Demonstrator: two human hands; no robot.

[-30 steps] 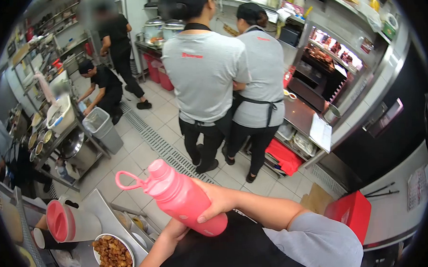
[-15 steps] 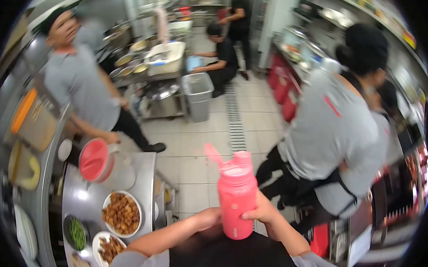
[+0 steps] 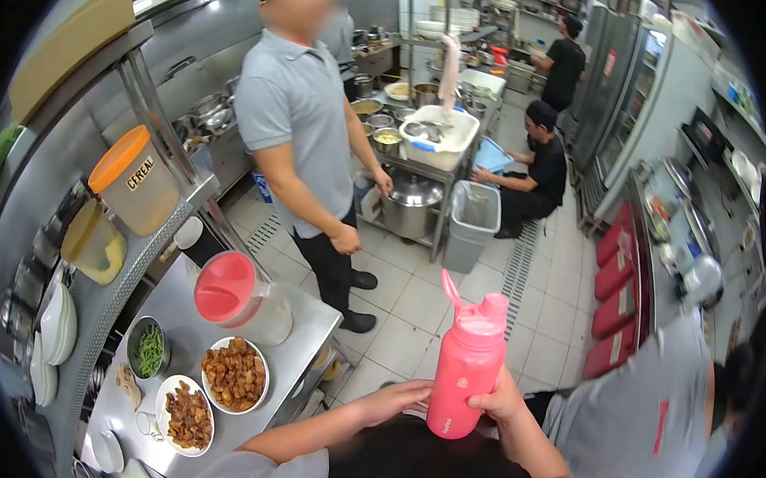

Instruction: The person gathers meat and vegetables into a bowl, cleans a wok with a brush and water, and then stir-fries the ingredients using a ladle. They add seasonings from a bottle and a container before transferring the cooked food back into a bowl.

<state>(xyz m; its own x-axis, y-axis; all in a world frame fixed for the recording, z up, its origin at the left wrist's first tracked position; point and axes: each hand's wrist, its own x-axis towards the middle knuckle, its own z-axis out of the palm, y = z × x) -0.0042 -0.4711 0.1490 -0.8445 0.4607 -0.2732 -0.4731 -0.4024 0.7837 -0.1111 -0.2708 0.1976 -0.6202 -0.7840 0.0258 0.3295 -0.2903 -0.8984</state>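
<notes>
A pink bottle stands nearly upright in front of my body, its spout lid on top and a carrying loop raised on the left. My right hand is wrapped round its right side, with the thumb across the front. At the bottle's lower left, my left hand has its fingers stretched out and touching or nearly touching the side. To the left on the steel table are two white bowls of browned pieces, a metal bowl of green beans and a clear pitcher with a red lid.
A person in grey stands beyond the table. Another person in black crouches by a grey bin. At lower right is a person's grey-shirted back. A shelf with containers runs along the left.
The view has turned left, so the table and shelf show more fully and the person at right sits lower in view. The bottle's loop is more upright. My left hand's fingers now show.
</notes>
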